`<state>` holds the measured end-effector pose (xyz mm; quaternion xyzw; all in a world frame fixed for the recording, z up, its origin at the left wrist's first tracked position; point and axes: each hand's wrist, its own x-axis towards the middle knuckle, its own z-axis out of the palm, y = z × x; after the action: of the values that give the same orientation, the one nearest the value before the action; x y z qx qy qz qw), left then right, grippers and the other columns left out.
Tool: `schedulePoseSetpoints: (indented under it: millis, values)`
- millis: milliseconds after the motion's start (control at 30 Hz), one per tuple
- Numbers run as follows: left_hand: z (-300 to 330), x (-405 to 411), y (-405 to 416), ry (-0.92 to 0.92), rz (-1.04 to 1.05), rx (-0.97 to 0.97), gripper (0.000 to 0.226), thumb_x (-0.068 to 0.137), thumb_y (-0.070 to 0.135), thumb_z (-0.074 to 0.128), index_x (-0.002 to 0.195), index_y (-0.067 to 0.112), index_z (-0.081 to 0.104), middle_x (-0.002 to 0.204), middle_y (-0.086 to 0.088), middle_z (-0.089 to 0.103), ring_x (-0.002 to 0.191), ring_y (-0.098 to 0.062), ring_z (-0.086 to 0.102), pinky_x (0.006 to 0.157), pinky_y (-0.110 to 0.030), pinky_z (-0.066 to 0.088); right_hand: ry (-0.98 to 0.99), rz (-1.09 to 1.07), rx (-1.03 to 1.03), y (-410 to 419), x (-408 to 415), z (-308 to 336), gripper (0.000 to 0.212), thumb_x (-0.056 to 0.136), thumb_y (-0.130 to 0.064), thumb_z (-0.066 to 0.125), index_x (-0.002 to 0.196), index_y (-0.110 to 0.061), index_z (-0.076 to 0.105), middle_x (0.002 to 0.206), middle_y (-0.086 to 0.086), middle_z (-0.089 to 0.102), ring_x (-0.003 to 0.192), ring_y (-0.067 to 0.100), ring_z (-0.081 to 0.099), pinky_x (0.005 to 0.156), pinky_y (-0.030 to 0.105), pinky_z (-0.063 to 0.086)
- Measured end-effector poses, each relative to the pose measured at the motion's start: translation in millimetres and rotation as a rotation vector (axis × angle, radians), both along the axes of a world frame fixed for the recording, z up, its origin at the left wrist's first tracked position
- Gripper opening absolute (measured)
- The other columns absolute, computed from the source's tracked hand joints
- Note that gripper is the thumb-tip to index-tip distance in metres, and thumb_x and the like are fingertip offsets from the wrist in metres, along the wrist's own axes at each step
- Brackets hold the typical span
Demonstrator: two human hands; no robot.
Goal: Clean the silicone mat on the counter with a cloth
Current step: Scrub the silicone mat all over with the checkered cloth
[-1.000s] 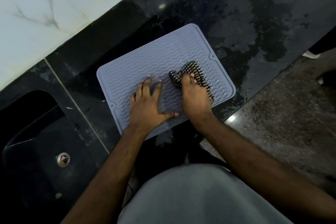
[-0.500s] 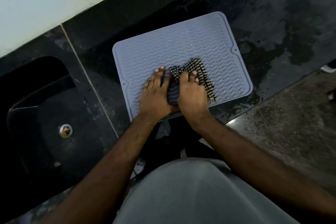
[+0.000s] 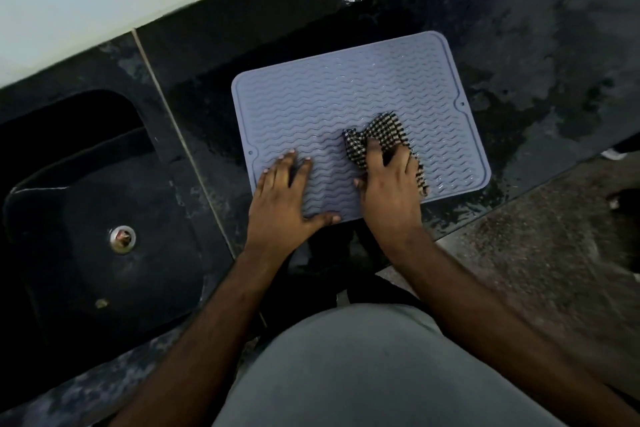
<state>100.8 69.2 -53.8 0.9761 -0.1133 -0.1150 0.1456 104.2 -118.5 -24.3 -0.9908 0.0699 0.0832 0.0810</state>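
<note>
From where I sit, the black stone desk [image 3: 519, 28] fills most of the view, wet in patches to the right, with a dark sink [image 3: 86, 204] sunk into it on the left. The grey silicone mat [image 3: 329, 97] lies flat on the desk between the sink and the wet patches, its near edge at the desk's front lip. Its wavy ribs glisten with water in places.

My left hand [image 3: 280, 198] is spread flat, fingers released, palm pressing the mat's near-left corner to pin it. My right hand [image 3: 391, 177] is clenched over the checked cloth [image 3: 384, 135], bunched under the fingers on the mat's right-centre.

I judge this is mid-wipe. To do it well I would keep the left palm heavy so the mat does not creep, and run the cloth along the ribs rather than across them, so it gets into the grooves. The far half and the raised rim look least covered; I would open the cloth wider before reaching there, since a tight wad touches little.
</note>
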Motion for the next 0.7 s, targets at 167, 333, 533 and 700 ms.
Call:
schedulePoseSetpoints:
  millis: [167, 333, 533, 700]
  values:
    - [-2, 1, 2, 0.014, -0.002, -0.007, 0.115, 0.071, 0.091, 0.049, 0.159, 0.02, 0.028, 0.167, -0.009, 0.021, 0.154, -0.026, 0.019, 0.122, -0.051, 0.022, 0.103, -0.128, -0.106, 4, 11, 6, 0.075, 0.094, -0.053, 0.057, 0.143, 0.002, 0.038, 0.132, 0.026, 0.041, 0.119, 0.04, 0.045, 0.094, 0.047, 0.047]
    - [-3, 0, 3, -0.002, 0.003, -0.032, 0.114, 0.07, 0.09, 0.049, 0.159, 0.022, 0.027, 0.168, -0.007, 0.02, 0.154, -0.025, 0.018, 0.124, -0.049, 0.018, 0.138, -0.123, -0.176, 12, 28, 10, 0.04, 0.101, -0.021, 0.044, 0.129, 0.006, 0.05, 0.129, 0.027, 0.048, 0.113, 0.038, 0.051, 0.093, 0.044, 0.046]
    - [-7, 1, 6, -0.003, 0.016, -0.072, 0.116, 0.068, 0.092, 0.052, 0.159, 0.022, 0.029, 0.168, -0.006, 0.019, 0.155, -0.024, 0.018, 0.125, -0.048, 0.014, 0.043, -0.147, -0.08, 11, 37, 14, 0.024, 0.098, 0.003, 0.044, 0.113, 0.008, 0.062, 0.119, 0.027, 0.058, 0.098, 0.034, 0.063, 0.083, 0.041, 0.053]
    - [-8, 2, 6, -0.015, 0.021, -0.094, 0.117, 0.067, 0.086, 0.062, 0.159, 0.022, 0.028, 0.169, -0.006, 0.018, 0.155, -0.024, 0.018, 0.126, -0.046, 0.012, 0.064, -0.075, -0.076, 44, 29, 12, 0.026, 0.098, 0.0, 0.042, 0.112, 0.005, 0.063, 0.124, 0.026, 0.056, 0.102, 0.032, 0.061, 0.084, 0.039, 0.05]
